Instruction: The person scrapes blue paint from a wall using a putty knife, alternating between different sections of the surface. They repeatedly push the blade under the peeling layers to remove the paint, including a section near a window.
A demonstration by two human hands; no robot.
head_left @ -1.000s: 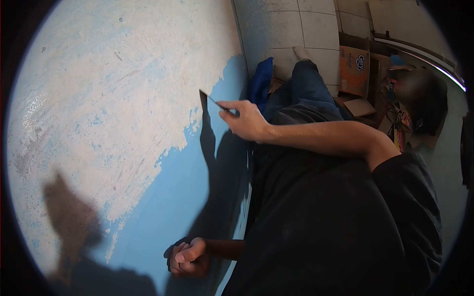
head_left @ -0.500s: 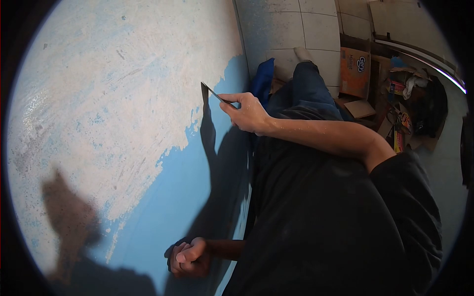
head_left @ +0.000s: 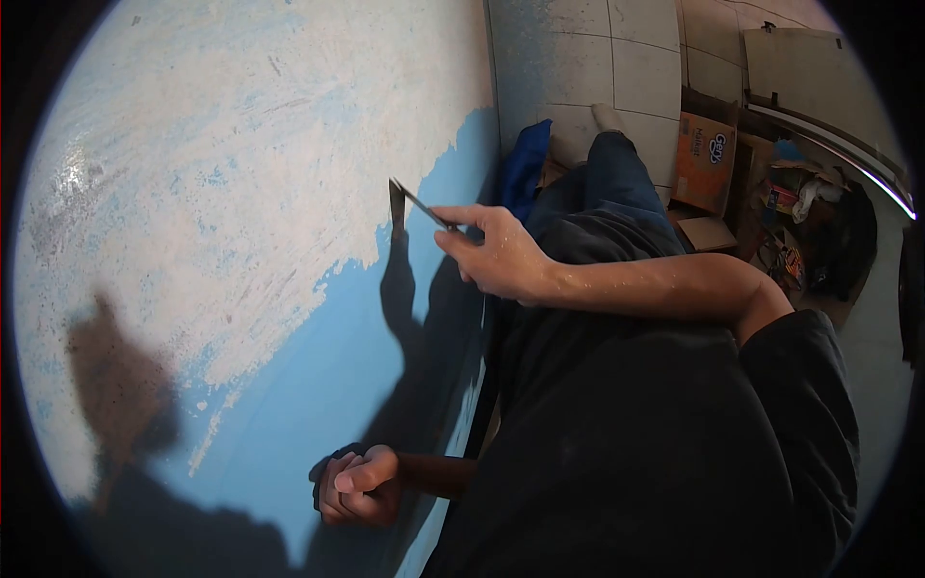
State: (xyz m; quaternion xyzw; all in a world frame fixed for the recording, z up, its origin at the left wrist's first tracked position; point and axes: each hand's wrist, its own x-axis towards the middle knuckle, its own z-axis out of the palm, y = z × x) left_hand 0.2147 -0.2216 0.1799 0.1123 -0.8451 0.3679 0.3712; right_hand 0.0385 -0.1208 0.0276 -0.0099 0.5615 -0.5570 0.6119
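In my right hand (head_left: pixel 499 252) is a thin, flat metal scraper (head_left: pixel 416 200), pinched between thumb and fingers. Its blade end points at the wall, right by its own shadow, near the ragged border between whitish surface and blue paint. Pale specks dot the right wrist and forearm. The wall (head_left: pixel 222 183) is whitish and patchy above, with smooth light blue (head_left: pixel 289 405) below. Low in the view, my left hand (head_left: pixel 361 486) is curled into a fist close against the blue part, thumb over the fingers, with no tool showing in it.
My legs in jeans (head_left: pixel 617 178) stretch along the wall over a tiled floor (head_left: pixel 646 77). A blue cloth or bag (head_left: pixel 525 169) lies by the wall. At right stand an orange carton (head_left: pixel 703 159) and a heap of cardboard and packaging (head_left: pixel 795 202).
The view has shifted slightly. My right hand and the scraper appear lower, with the blade still close to the paint border. My left hand stays closed by the wall.
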